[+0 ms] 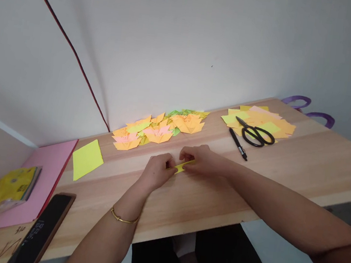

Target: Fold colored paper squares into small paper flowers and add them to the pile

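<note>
Between my hands, low over the wooden table, is a small folded strip of yellow paper (181, 166). My left hand (158, 171) is closed in a pinch on its left end. At the other end my right hand (203, 160) pinches it too, fingers curled. Parts of the strip are hidden behind my fingers. Just beyond my hands, folded paper pieces (158, 134) in orange, pink, yellow and green lie in an overlapping row along the wall; several have small dots drawn on them.
A yellow paper sheet (87, 159) lies to the left. Further left are a pink folder (58, 163), a yellow packet (13, 185) and a phone (45, 226). At the right, black scissors (255, 134) rest on loose coloured papers (282, 127), beside a black pen (237, 144).
</note>
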A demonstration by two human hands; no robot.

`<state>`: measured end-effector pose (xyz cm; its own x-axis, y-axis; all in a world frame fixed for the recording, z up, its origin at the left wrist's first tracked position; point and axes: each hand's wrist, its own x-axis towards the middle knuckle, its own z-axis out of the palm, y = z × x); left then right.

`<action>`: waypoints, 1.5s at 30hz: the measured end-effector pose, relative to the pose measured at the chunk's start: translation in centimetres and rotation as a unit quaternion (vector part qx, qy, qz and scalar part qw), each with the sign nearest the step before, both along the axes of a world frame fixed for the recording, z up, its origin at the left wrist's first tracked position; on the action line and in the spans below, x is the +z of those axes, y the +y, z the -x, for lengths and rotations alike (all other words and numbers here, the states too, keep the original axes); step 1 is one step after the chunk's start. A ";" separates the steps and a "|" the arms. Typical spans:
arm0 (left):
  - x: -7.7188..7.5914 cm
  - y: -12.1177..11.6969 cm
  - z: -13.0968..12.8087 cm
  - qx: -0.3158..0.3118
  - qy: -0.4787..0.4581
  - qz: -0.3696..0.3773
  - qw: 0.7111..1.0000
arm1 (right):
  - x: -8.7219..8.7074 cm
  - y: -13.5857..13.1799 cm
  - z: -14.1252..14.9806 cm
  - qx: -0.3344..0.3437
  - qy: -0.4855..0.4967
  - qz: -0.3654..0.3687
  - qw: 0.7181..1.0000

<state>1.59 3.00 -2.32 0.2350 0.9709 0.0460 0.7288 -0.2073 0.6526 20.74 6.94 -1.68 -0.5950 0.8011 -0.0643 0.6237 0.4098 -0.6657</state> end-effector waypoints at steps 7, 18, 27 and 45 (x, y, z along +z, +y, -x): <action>0.5 0.0 -0.2 -0.037 -0.021 -0.073 0.996 | 0.6 0.3 0.1 0.036 0.071 -0.055 0.995; 0.3 -0.1 -0.9 -0.067 -0.003 -0.146 0.987 | 0.0 -0.2 0.8 0.042 0.081 -0.100 0.991; 0.7 0.1 0.0 0.029 -0.089 -0.070 0.993 | 1.4 0.9 -1.1 -0.026 0.131 -0.063 0.989; 0.0 0.8 0.4 0.110 -0.442 0.046 0.889 | 1.9 0.9 -1.1 -0.065 0.241 0.157 0.955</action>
<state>1.16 3.84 -2.28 -0.0498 0.9981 0.0361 -0.0603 -0.0391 0.9974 21.89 7.80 0.24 -0.5124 0.8568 -0.0572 0.2455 0.0823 -0.9659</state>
